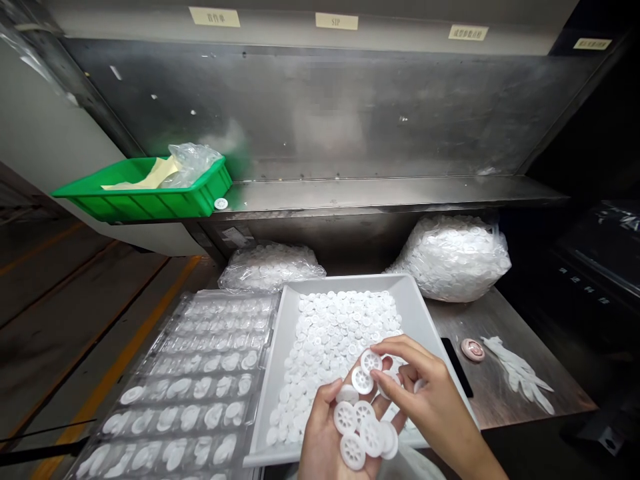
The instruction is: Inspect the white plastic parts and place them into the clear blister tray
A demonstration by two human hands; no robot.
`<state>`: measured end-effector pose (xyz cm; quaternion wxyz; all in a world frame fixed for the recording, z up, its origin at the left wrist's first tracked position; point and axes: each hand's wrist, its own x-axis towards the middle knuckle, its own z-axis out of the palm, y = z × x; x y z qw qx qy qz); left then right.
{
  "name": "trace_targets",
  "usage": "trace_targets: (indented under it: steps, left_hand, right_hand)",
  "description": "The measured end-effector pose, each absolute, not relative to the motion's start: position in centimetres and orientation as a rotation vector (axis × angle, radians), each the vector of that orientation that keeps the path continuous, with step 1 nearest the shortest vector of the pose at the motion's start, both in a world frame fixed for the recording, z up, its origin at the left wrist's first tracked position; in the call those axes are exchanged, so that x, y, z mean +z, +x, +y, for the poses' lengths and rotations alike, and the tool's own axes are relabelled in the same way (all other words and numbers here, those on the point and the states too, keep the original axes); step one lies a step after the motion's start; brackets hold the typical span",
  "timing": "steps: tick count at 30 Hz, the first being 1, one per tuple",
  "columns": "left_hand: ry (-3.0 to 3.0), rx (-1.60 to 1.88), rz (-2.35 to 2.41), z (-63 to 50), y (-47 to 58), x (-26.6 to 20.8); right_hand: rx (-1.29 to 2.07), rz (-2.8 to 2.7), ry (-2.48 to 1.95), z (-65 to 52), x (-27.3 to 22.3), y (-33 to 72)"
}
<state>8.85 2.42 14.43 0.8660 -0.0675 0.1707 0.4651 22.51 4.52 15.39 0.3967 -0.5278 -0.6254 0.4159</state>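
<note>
Several small white spoked plastic wheels [353, 451] lie in the cupped palm of my left hand [320, 427], over the near right part of a light grey tray. My right hand [425, 393] is just to the right, its thumb and forefinger pinching one white spoked wheel [371, 361] above the left fingers. Its curled lower fingers partly hide other white pieces. The grey tray [270, 393] below holds a thick layer of the same wheels [345, 320]. Left of it, a clear plastic blister tray [190, 401] has rows of pockets with white pieces in them.
Bags of white parts, one [273, 265] left and one [455, 257] right, stand behind the tray. A green bin [150, 200] and a loose wheel [221, 203] sit on the metal shelf [350, 193]. At right lie a phone [457, 367], a tape roll [473, 350] and a white glove [520, 373].
</note>
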Motion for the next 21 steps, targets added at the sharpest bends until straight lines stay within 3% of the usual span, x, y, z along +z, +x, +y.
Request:
trace_targets:
  steps: [10, 15, 21]
  left_hand:
    - [-0.148, 1.041, 0.475, 2.4, 8.6, 13.4]
    - [-0.100, 1.092, 0.494, 2.3, 9.1, 13.6]
    - [-0.064, 1.132, 0.528, 2.4, 8.8, 13.8]
  right_hand:
    - [0.412, -1.993, -1.101, 1.9, 14.2, 23.1]
    - [0.524, -2.099, -1.153, 1.4, 13.6, 22.5]
    - [0.866, -1.726, -1.177, 1.5, 13.3, 22.0]
